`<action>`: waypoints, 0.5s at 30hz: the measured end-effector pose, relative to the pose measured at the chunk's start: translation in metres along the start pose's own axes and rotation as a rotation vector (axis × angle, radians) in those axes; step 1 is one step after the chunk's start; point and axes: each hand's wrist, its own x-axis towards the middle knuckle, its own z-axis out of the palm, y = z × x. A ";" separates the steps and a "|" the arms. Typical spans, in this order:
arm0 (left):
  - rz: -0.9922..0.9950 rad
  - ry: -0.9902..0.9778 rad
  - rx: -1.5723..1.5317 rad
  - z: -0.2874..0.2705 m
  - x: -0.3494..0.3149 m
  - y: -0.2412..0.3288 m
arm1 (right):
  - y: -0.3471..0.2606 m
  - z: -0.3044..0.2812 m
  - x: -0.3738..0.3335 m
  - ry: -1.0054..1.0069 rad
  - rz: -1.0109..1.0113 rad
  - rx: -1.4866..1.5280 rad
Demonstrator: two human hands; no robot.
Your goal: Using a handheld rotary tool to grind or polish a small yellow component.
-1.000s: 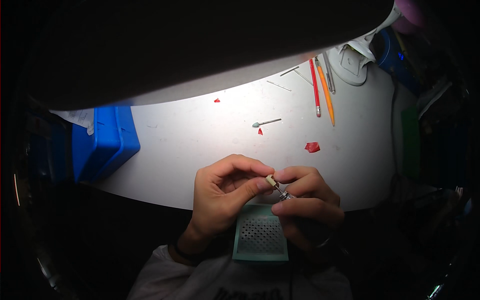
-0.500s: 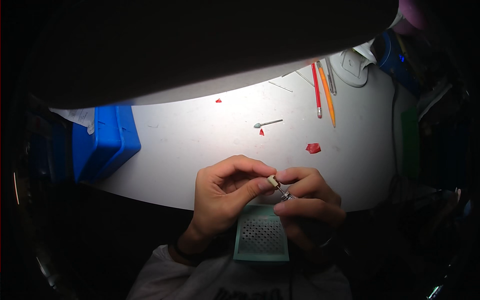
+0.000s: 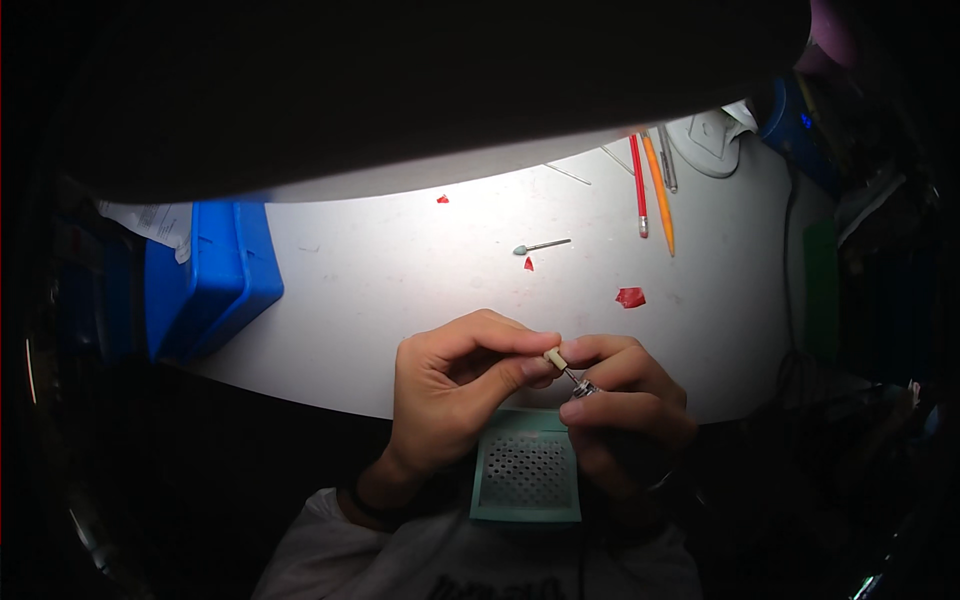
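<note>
Left hand: (image 3: 440, 390) thumb and index finger pinched narrow on the pale piece (image 3: 557, 358).
Right hand: (image 3: 635, 400) fingers closed around the metal-headed tool (image 3: 585, 389); index fingertip close to the pale piece, contact not certain.
Pale piece: located between the two hands, above the counter (image 3: 340, 330) edge nearest the person.
Thin shank: (image 3: 571, 375) runs from the tool head to the pale piece; whether its tip sits inside or against the piece cannot be told.
Work status: judged to be under way; piece and tool are brought together, neither is set down. Surface finish is too small to read, so the amount left cannot be determined.
Perforated green tray: (image 3: 527, 515) just below the hands, between the forearms.
Loose bit: (image 3: 521, 250) grey-green tip, lying beyond the hands, unused at present.
Red scrap: (image 3: 630, 297) beyond the right hand.
Pencils: (image 3: 641, 200) farther beyond the right hand.
Blue bins: (image 3: 255, 250) well left of the left hand.
</note>
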 end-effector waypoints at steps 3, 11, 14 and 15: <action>0.003 -0.002 0.006 -0.001 0.000 0.000 | 0.000 -0.002 0.002 -0.038 -0.014 -0.007; -0.011 -0.004 -0.008 0.000 0.000 0.000 | 0.000 -0.003 0.002 -0.053 -0.004 -0.010; -0.006 -0.007 0.005 0.000 0.000 0.000 | 0.001 -0.001 0.001 -0.035 -0.016 -0.012; -0.001 -0.011 0.010 0.000 0.000 0.000 | 0.000 -0.002 0.001 -0.042 -0.015 -0.019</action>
